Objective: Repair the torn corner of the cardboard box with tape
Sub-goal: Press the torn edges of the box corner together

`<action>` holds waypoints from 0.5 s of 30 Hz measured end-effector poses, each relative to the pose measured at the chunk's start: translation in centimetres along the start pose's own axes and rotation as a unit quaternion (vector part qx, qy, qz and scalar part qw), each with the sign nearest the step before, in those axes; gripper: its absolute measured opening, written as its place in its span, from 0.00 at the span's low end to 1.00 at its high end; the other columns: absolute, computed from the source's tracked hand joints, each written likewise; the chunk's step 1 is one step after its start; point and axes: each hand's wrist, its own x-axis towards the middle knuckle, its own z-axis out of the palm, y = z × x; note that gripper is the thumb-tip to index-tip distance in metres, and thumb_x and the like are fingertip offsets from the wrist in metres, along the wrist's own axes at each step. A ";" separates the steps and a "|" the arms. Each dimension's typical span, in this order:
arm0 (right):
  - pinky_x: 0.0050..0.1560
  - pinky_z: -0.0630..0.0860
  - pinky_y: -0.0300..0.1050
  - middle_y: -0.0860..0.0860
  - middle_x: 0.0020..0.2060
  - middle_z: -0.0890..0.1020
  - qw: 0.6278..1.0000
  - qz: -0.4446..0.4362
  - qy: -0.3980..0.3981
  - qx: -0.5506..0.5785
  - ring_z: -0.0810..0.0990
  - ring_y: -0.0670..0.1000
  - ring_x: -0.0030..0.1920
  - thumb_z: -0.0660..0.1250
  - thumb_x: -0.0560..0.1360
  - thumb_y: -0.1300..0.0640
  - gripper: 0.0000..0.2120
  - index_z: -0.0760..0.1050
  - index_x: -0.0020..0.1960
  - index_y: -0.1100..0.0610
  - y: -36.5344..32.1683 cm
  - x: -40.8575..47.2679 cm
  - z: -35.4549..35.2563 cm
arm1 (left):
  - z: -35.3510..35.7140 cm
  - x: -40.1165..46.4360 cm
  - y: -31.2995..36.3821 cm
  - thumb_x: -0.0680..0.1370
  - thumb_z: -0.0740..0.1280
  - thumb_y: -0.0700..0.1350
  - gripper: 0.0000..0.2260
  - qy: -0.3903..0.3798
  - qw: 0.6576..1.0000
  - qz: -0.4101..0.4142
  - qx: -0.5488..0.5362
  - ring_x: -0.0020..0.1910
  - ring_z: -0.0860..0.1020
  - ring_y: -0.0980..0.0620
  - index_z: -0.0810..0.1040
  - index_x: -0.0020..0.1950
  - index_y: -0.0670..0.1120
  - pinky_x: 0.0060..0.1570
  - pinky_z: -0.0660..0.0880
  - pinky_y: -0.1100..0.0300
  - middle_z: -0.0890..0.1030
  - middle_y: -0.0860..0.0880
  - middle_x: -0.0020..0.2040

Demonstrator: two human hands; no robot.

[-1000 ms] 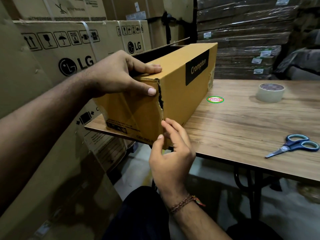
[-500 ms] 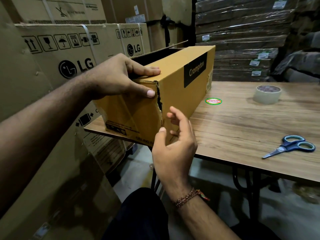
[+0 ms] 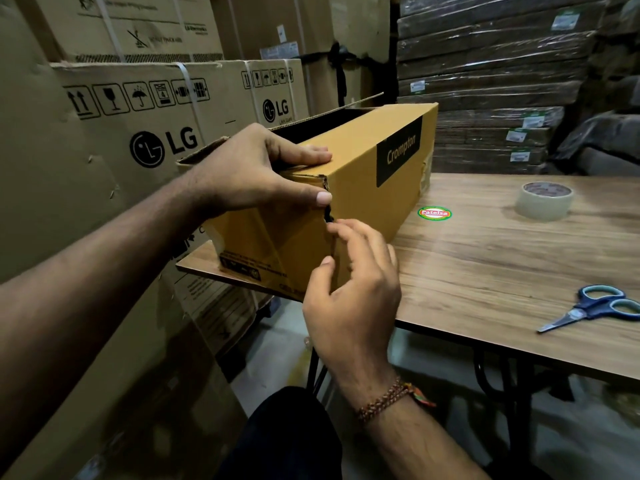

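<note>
scissors (image 3: 595,308) handle cut off right, box (image 3: 356,174) interior dark

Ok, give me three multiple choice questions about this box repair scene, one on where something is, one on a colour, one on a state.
1. Where does the tape roll lie?
A. on the table, right of the box
B. inside the box
C. in the right hand

2. What colour are the scissors' handles?
A. red
B. blue
C. yellow

3. The torn corner of the box is:
A. taped over
B. cut away
C. open, untaped

Answers: 1 A, it sits on the table. 2 B, both loops are blue. 3 C, a dark gap shows between the left hand and right hand.
</note>
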 end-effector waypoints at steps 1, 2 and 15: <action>0.63 0.78 0.46 0.49 0.62 0.82 1.000 -0.006 -0.002 0.008 0.79 0.50 0.63 0.69 0.72 0.65 0.22 0.82 0.65 0.56 -0.1 0.2 0.0 | 0.1 0.0 -0.1 0.64 0.77 0.66 0.36 0.007 1.000 0.006 0.001 0.63 0.71 0.77 0.80 0.70 0.55 0.69 0.70 0.61 0.78 0.62 0.70; 0.62 0.79 0.49 0.49 0.63 0.82 1.000 -0.012 -0.007 0.014 0.78 0.50 0.64 0.69 0.72 0.65 0.23 0.81 0.67 0.56 -0.2 0.3 0.0 | 0.2 -0.1 -0.1 0.64 0.77 0.67 0.37 0.012 1.000 0.014 0.004 0.64 0.72 0.75 0.80 0.70 0.54 0.69 0.70 0.60 0.78 0.61 0.70; 0.57 0.82 0.53 0.51 0.63 0.80 0.999 -0.012 0.021 0.034 0.80 0.52 0.62 0.68 0.73 0.65 0.25 0.80 0.70 0.58 -0.2 0.6 1.1 | 0.6 0.1 -0.6 0.65 0.72 0.70 0.37 0.026 0.998 0.042 0.026 0.71 0.73 0.66 0.80 0.70 0.54 0.69 0.72 0.61 0.78 0.60 0.71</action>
